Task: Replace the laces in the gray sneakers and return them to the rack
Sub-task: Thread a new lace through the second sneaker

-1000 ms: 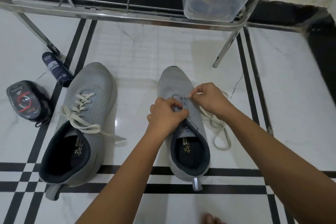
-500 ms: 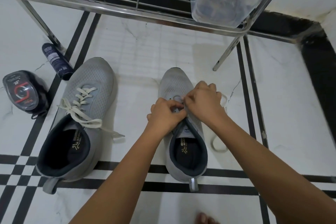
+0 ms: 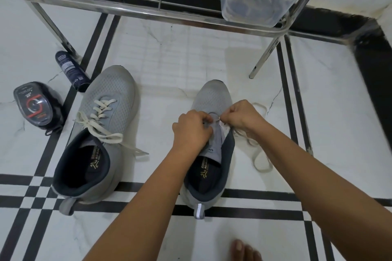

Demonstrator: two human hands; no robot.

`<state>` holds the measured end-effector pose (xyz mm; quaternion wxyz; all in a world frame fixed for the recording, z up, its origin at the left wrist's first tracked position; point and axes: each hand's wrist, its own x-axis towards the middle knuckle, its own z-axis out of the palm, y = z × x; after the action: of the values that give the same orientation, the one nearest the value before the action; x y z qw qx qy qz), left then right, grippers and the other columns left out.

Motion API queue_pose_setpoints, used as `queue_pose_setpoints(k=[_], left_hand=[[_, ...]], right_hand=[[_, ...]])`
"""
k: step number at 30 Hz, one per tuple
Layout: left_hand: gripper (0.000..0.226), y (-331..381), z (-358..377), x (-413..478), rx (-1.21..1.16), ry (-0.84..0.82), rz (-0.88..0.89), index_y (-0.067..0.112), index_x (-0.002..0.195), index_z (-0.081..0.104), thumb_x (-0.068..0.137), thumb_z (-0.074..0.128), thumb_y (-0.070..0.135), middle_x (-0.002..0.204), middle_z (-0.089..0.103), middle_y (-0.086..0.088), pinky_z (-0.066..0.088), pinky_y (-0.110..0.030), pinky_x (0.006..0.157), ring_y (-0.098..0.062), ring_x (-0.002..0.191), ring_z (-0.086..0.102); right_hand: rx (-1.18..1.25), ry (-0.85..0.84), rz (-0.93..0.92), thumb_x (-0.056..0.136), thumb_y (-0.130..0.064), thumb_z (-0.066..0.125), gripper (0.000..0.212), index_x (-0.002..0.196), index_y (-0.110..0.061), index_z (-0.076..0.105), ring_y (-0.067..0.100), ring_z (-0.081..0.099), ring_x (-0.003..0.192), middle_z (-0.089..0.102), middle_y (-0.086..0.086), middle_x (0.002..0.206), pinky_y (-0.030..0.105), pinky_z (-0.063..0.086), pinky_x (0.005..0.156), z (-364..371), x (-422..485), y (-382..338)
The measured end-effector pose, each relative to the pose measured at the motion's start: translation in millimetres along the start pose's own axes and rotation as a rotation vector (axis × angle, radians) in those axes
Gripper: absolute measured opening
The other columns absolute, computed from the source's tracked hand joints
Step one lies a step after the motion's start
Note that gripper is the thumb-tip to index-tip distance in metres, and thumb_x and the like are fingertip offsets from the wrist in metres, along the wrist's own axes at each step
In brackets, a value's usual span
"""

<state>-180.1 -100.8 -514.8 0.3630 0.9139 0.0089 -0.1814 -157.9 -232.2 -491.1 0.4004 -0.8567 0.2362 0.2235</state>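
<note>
Pinched the loose cream lace with the right hand at the front eyelets of the unlaced gray sneaker; gripped its eyelet edge with the curled left hand. Worked on the tiled floor before the metal rack, laced gray sneaker alongside.

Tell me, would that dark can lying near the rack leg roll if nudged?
Probably: the can is a cylinder lying on its side on smooth tile. Rightward it would likely stop soon, against the rack leg or laced sneaker.
</note>
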Motion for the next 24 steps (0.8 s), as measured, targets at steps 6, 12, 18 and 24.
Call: queue_pose_setpoints(k=[6, 12, 18, 24], left_hand=[[0.021, 9.6, 5.8, 3.7, 0.292, 0.133, 0.225, 0.028, 0.106, 0.062, 0.089, 0.055, 0.039, 0.108, 0.058, 0.003, 0.022, -0.032, 0.08, -0.02, 0.105, 0.049], [0.02, 10.1, 9.6, 8.5, 0.315, 0.136, 0.306, 0.019, 0.102, 0.063, 0.095, 0.045, 0.026, 0.106, 0.056, 0.0, 0.022, -0.029, 0.077, -0.022, 0.104, 0.047], [0.013, -22.5, -37.6, 9.5, -0.213, 0.52, -0.043, 0.003, 0.097, 0.06, 0.092, 0.048, 0.003, 0.108, 0.055, -0.013, 0.032, -0.018, 0.069, -0.017, 0.084, 0.051], [0.039, -2.8, -23.8, 11.6, 0.112, 0.211, 0.163, 0.016, 0.121, 0.056, 0.086, 0.062, 0.032, 0.123, 0.053, -0.005, 0.035, -0.037, 0.095, -0.024, 0.116, 0.048]], right_hand=[[0.114, 0.004, 0.004, 0.076, 0.004, 0.06, 0.011, 0.067, 0.001, 0.066, 0.014, 0.048, 0.049, 0.056, 0.009, 0.058, 0.025, 0.04, 0.051, -2.6, -4.7, 9.5], [0.171, 0.001, 0.019, 0.075, 0.004, 0.063, 0.011, 0.065, -0.001, 0.063, 0.014, 0.043, 0.047, 0.055, 0.013, 0.065, 0.021, 0.035, 0.043, -5.3, -9.0, 13.0], [0.199, 0.078, 0.035, 0.077, -0.001, 0.068, 0.026, 0.069, -0.017, 0.048, 0.011, 0.043, 0.056, 0.051, 0.002, 0.069, 0.019, 0.032, 0.043, -12.7, -10.3, 18.0], [0.198, 0.127, -0.012, 0.076, -0.003, 0.067, 0.031, 0.072, -0.019, 0.041, 0.013, 0.045, 0.066, 0.046, 0.0, 0.074, 0.024, 0.031, 0.049, -4.8, -13.6, 12.1]])
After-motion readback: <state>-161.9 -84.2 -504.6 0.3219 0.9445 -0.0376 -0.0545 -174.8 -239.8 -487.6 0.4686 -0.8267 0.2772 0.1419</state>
